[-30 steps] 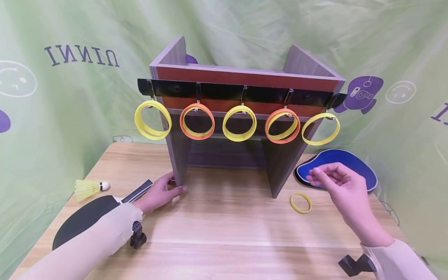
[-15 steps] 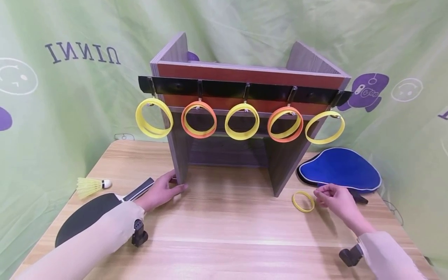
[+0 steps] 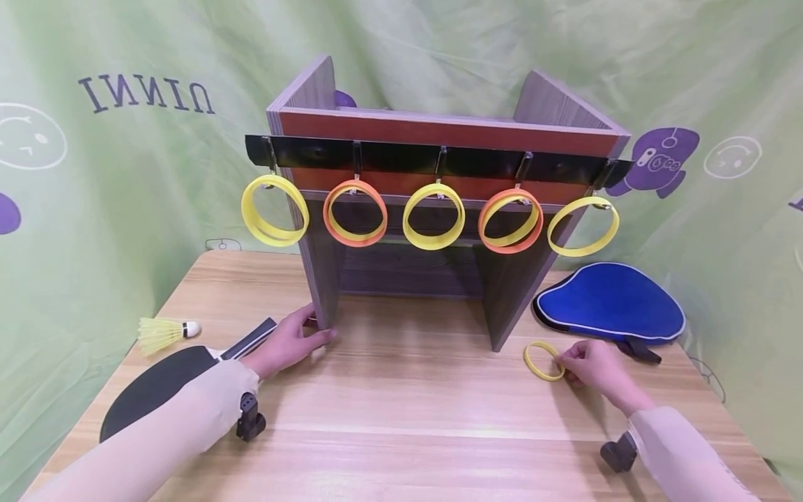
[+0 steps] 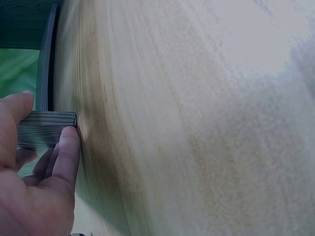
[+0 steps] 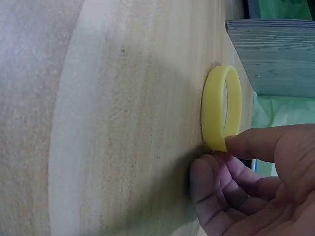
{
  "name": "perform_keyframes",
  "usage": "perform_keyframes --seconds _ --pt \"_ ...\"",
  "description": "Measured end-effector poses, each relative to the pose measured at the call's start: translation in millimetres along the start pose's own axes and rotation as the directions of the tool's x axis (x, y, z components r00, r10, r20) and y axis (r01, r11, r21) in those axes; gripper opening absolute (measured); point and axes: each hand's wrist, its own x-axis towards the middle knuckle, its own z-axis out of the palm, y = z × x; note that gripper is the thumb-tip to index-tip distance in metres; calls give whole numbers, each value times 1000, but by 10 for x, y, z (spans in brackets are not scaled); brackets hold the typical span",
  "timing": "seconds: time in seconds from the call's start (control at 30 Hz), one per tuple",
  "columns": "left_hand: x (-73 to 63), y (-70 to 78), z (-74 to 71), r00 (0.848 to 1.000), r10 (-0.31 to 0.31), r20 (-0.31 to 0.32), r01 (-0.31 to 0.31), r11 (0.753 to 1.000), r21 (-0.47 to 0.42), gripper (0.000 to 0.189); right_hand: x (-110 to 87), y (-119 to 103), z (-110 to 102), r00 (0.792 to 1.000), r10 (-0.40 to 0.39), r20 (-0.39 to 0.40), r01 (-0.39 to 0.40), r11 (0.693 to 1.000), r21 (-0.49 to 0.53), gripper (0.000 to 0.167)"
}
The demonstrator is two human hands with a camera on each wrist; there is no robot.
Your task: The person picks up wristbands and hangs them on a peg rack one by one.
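My left hand [image 3: 287, 346] grips the bottom front edge of the left side panel [image 3: 318, 272] of a grey wood-grain stand. In the left wrist view, thumb and fingers lie on opposite sides of that panel [image 4: 49, 127]. On the table to the right of the stand, my right hand [image 3: 594, 368] pinches the near right side of a yellow silicone wristband [image 3: 529, 361]. The right wrist view has the thumb on the band [image 5: 212, 108], with the fingertips under its lower end.
A black hook strip [image 3: 401, 155] across the stand bears several hanging yellow and orange wristbands [image 3: 433, 244]. Behind my right hand lies a blue paddle case [image 3: 611, 303]. A black table tennis paddle [image 3: 157, 387] and a yellow shuttlecock [image 3: 159, 336] lie on the left.
My right hand has come down from above the table and moved left to the loose yellow wristband, taking hold of its edge. My left hand stays at the panel.
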Motion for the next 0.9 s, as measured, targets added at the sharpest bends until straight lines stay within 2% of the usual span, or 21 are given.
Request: perform_keyframes --seconds 0.2,0.33,0.4,0.47,0.53,0.57,0.67,0.7,0.77,0.87,0.9 --pt "-4 -2 1 1000 -19 2 19 1000 -11 63 -69 2 -51 999 -26 -32 28 998 59 17" --pt "-11 -4 2 1000 -18 5 18 1000 -16 63 -117 25 -103 998 -34 -50 41 990 136 18" --pt "-13 -5 1 1000 -16 5 16 1000 -22 63 -134 39 -137 998 -37 -54 48 978 205 18" --pt "-11 -4 -2 1000 -15 7 15 1000 -22 63 -150 47 -189 997 -41 -58 57 951 304 14" --pt "-10 0 -4 1000 -14 9 14 1000 -20 63 -171 45 -257 996 -57 -73 83 900 427 7" --pt "-11 4 -6 1000 -16 10 16 1000 -21 63 -181 39 -296 994 -73 -83 105 864 493 5" --pt "-14 17 -11 1000 -21 12 21 999 -27 63 -224 -15 -415 981 -138 -140 196 726 659 10" --pt "-16 20 -12 1000 -24 11 24 999 -31 63 -242 -44 -449 973 -163 -166 232 686 689 11" --pt "-16 24 -11 1000 -27 9 28 999 -37 63 -284 -118 -517 953 -205 -224 303 626 719 12" --pt "-13 25 -3 1000 -21 7 22 999 -34 62 -367 -241 -621 919 -252 -303 394 559 730 13" --pt "-12 22 -1 1000 -21 7 21 999 -31 62 -398 -286 -658 910 -259 -324 415 546 728 13"
